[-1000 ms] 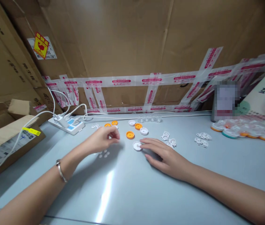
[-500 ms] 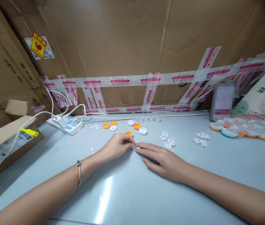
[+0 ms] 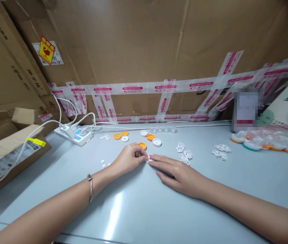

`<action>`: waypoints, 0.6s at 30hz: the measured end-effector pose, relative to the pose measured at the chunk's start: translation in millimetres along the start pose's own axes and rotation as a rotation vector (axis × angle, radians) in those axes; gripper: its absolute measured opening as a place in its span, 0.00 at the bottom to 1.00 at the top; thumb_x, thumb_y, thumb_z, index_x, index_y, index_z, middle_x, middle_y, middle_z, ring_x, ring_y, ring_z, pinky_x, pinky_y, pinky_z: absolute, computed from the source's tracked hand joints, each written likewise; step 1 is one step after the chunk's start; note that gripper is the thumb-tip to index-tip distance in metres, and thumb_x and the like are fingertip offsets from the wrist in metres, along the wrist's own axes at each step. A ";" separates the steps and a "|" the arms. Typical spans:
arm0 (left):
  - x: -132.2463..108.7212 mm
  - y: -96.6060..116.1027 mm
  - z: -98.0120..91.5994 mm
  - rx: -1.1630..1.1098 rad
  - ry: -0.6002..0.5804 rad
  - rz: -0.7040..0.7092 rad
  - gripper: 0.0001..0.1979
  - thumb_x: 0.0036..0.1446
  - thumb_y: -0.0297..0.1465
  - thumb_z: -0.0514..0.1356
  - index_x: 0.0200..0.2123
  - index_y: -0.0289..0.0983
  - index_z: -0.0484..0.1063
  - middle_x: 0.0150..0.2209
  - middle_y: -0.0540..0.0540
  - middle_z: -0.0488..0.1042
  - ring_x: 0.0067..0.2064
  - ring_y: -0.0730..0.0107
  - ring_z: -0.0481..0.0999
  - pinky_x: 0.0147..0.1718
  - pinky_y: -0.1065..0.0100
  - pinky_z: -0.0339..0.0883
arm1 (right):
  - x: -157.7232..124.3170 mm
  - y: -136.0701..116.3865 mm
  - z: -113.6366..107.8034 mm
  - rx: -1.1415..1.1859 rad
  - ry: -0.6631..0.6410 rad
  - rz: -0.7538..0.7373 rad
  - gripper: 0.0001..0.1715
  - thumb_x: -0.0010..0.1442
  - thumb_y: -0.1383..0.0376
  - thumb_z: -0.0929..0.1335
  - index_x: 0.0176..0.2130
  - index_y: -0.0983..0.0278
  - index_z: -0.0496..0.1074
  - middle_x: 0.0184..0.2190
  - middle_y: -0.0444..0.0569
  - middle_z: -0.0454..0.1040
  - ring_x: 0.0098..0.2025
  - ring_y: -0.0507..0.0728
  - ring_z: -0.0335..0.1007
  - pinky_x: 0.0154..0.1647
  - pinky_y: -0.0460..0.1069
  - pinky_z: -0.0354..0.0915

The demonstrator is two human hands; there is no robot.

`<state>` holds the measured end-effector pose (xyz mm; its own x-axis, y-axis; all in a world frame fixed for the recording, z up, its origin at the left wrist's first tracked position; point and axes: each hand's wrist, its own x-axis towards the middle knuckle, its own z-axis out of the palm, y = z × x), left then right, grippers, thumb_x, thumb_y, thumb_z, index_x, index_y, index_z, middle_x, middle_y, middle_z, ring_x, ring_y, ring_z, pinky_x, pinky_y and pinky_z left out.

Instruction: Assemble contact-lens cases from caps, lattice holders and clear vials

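Observation:
My left hand [image 3: 128, 158] is curled in a pinch, its fingertips meeting a small white round cap [image 3: 150, 158] on the grey table [image 3: 138, 203]. My right hand [image 3: 176, 173] lies flat on the table with its fingers stretched out, the fingertips pressed on the same white cap. What the left fingertips pinch is too small to name. An orange cap [image 3: 142, 145] sits just behind the left hand. More orange and white caps [image 3: 150, 137] lie farther back. Tiny white discs [image 3: 104, 164] lie left of my left wrist, which wears a bracelet.
A white power strip [image 3: 74, 134] with cables sits at the back left. Cardboard boxes [image 3: 3, 149] stand on the left and a taped cardboard wall behind. White toothed parts [image 3: 184, 152] lie right of centre. Several assembled pieces [image 3: 261, 142] sit at the far right.
My left hand moved right from the small white discs to the white cap and pinched at it beside my right fingertips. My right hand stayed on the cap.

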<state>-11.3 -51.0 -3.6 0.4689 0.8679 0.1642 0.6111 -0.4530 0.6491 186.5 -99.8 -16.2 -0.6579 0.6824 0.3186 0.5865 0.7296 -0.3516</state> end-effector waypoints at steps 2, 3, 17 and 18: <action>-1.2 0.7 -1.6 0.035 -0.008 0.030 0.05 0.51 0.27 0.59 0.28 0.36 0.76 0.29 0.48 0.70 0.30 0.72 0.69 0.30 0.71 0.63 | -0.2 0.4 0.8 0.009 0.002 -0.001 0.22 0.60 0.69 0.59 0.53 0.66 0.67 0.55 0.53 0.66 0.58 0.58 0.60 0.57 0.56 0.62; -1.8 1.2 -2.3 0.062 -0.014 0.062 0.06 0.52 0.27 0.58 0.29 0.37 0.76 0.30 0.48 0.70 0.31 0.71 0.70 0.32 0.70 0.64 | -0.3 0.7 1.3 0.017 0.004 0.000 0.22 0.60 0.69 0.59 0.53 0.65 0.67 0.55 0.53 0.66 0.58 0.58 0.60 0.57 0.56 0.62; -22.0 -9.3 -113.9 0.339 -0.330 -0.013 0.06 0.53 0.30 0.56 0.31 0.38 0.73 0.32 0.49 0.75 0.34 0.69 0.73 0.34 0.71 0.63 | -2.3 2.8 0.5 0.078 -0.010 0.027 0.23 0.60 0.67 0.60 0.55 0.63 0.64 0.57 0.51 0.63 0.60 0.58 0.57 0.60 0.56 0.58; -26.0 -14.6 -124.5 0.383 -0.431 -0.115 0.06 0.51 0.29 0.56 0.31 0.38 0.73 0.32 0.49 0.75 0.34 0.68 0.73 0.34 0.71 0.63 | -2.4 3.2 0.7 0.082 -0.005 0.022 0.23 0.60 0.67 0.61 0.55 0.63 0.64 0.57 0.51 0.64 0.59 0.58 0.57 0.60 0.56 0.58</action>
<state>-111.8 -41.6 75.2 0.5542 0.7906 -0.2605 0.8225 -0.4720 0.3174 189.6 -99.2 -18.7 -0.6476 0.6981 0.3055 0.5608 0.7080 -0.4292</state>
